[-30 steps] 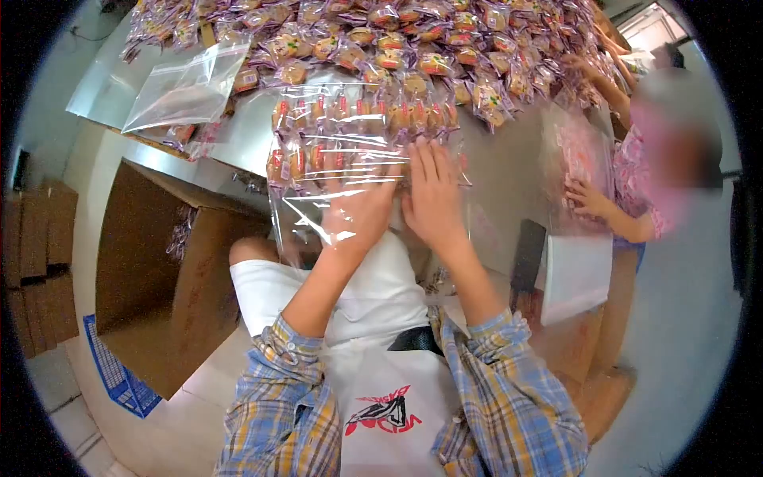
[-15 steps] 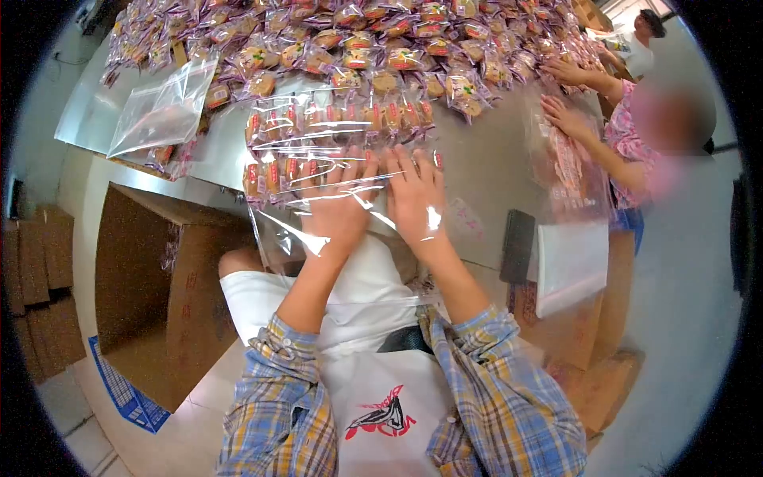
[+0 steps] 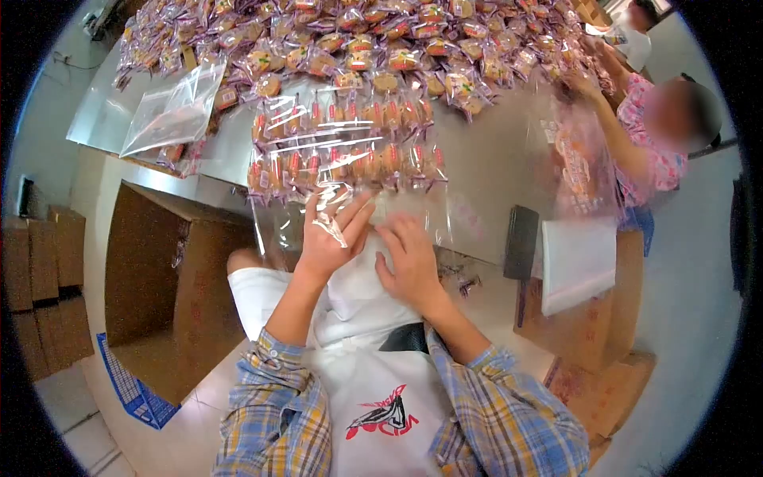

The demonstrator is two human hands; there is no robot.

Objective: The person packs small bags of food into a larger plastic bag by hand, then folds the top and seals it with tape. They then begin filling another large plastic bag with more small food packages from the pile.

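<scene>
A large clear plastic bag (image 3: 278, 226) lies at the table's near edge, with two rows of small wrapped cakes (image 3: 350, 165) side by side inside it. My left hand (image 3: 335, 230) is under the bag's clear film near its open end, just below the lower row, fingers spread. Beside it my right hand (image 3: 407, 258) hovers at the bag's near end, fingers apart and slightly bent, holding nothing.
A heap of wrapped cakes (image 3: 397, 56) covers the far side. Left are an empty clear bag (image 3: 179, 107) and an open carton (image 3: 143, 278). Right are a dark flat object (image 3: 520, 238), stacked clear bags (image 3: 579, 262) and a co-worker (image 3: 636, 151) handling another bag.
Both hands have drawn back toward me from the lower row of cakes, uncovering it. My right hand has come out from under the film. The co-worker's arms have moved.
</scene>
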